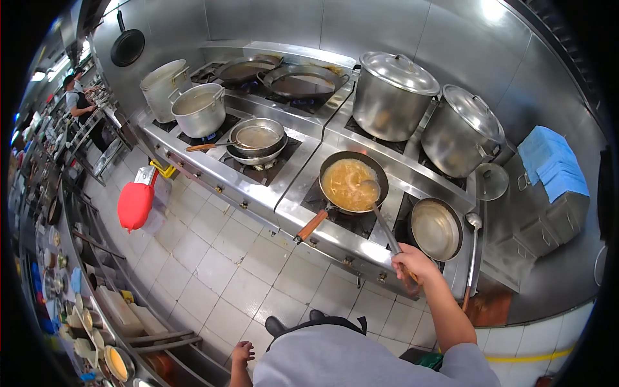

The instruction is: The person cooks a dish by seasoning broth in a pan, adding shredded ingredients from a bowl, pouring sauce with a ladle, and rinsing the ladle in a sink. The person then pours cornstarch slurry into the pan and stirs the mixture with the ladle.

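Note:
My right hand is closed around the handle of a long metal ladle. The ladle's bowl dips into brown, soupy food in a dark frying pan on the stove. That pan's wooden handle points towards the stove's front edge, and no hand touches it. Low at my side, my left hand hangs away from the stove, its fingers loosely curled and too small to read clearly.
Right of the frying pan sits a round pan, with another ladle beyond it. Two big lidded pots stand behind. Further left are an open pot and a strainer. Two people stand far left.

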Available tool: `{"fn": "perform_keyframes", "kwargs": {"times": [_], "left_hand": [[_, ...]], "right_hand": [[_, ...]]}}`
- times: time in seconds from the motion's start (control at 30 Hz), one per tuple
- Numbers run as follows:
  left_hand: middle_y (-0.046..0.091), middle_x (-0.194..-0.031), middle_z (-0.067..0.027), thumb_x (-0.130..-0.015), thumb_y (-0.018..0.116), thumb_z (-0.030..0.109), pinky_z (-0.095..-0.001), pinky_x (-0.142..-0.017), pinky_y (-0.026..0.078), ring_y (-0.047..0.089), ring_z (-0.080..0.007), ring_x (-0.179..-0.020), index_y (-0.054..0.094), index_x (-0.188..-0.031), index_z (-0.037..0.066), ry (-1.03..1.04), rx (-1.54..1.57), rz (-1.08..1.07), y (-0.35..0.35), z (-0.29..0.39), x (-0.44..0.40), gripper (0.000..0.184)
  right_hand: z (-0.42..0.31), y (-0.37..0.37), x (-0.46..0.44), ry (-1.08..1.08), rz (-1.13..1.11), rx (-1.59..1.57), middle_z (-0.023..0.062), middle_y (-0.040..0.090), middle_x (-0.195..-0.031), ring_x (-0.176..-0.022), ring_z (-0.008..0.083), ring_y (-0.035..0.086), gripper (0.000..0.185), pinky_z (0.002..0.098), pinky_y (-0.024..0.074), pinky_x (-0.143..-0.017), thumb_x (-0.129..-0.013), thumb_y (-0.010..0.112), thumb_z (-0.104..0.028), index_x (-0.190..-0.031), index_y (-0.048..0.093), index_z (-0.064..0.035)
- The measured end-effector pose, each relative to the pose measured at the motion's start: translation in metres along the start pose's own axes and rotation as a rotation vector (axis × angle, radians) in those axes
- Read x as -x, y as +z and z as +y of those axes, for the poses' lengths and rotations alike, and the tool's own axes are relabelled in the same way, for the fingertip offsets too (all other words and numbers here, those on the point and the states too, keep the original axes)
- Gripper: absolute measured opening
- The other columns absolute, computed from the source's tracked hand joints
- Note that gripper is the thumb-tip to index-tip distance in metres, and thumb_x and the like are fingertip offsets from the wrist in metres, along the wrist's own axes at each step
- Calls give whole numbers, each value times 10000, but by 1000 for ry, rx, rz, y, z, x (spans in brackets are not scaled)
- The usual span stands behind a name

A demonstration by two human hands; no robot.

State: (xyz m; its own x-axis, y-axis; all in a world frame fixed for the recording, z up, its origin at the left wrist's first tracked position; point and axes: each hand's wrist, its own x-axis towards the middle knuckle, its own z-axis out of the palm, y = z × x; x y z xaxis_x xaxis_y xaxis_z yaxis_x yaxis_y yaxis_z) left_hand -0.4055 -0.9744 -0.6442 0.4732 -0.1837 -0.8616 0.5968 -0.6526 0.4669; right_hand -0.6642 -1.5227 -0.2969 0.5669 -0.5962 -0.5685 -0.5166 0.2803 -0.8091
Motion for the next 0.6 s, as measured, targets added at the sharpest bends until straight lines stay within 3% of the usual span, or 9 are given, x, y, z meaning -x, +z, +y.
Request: {"fn": "perform_keyframes", "kwargs": {"times": [0.1,0.13,0.2,0.23,0.33,0.37,0.47,0.6], "left_hand": [[636,-1028,-119,-894,580,242,-425,-628,544,640,-275,-758,523,-1194,50,24,17,7,16,1,2,360],[636,-1026,-118,-896,574,240,-416,-621,543,640,-272,-757,525,-1191,48,16,16,8,20,1,2,356],[636,-1023,-117,-898,569,238,-406,-614,543,640,-269,-756,527,-1189,46,0,27,16,28,0,5,352],[635,-1017,-114,-898,568,237,-401,-611,543,640,-265,-756,528,-1188,48,4,46,5,30,-3,3,349],[634,-991,-102,-890,570,239,-385,-597,540,636,-249,-745,533,-1183,52,-11,99,23,36,-12,15,349],[633,-984,-99,-885,571,242,-384,-594,539,634,-245,-740,534,-1183,53,-13,101,36,38,-15,21,355],[631,-970,-92,-871,579,250,-380,-591,536,628,-239,-723,531,-1197,56,-37,114,40,42,-31,29,382],[629,-983,-98,-872,587,249,-402,-607,536,626,-251,-733,523,-1218,61,-74,66,27,40,-55,28,399]], "right_hand": [[-18,-10,4,84,-168,-458,19,530,-732,-545,132,517,106,270,396,-462,-869,544,-138,-934,472,-96],[-16,-15,1,85,-174,-450,19,530,-732,-545,132,517,106,270,396,-462,-869,544,-138,-934,472,-96],[-9,-21,-7,146,-397,-908,21,532,-761,-558,133,515,96,262,386,-471,-890,528,-151,-933,460,-97],[-9,-19,-7,135,-423,-926,26,531,-778,-558,131,507,123,257,385,-475,-891,520,-153,-978,465,-86],[-11,-3,4,-2,-303,-652,33,531,-766,-550,129,514,190,252,391,-477,-888,512,-142,-1058,481,-65],[-7,-5,4,-34,-262,-506,34,524,-754,-535,121,505,377,250,413,-487,-861,525,-130,-1222,478,-29],[-11,1,18,-134,-126,-237,43,536,-734,-520,127,525,461,256,428,-480,-844,523,-91,-1293,442,-31],[0,-13,25,-215,7,-105,12,527,-714,-504,113,527,608,249,453,-483,-788,552,-9,-1373,388,-51]]}}
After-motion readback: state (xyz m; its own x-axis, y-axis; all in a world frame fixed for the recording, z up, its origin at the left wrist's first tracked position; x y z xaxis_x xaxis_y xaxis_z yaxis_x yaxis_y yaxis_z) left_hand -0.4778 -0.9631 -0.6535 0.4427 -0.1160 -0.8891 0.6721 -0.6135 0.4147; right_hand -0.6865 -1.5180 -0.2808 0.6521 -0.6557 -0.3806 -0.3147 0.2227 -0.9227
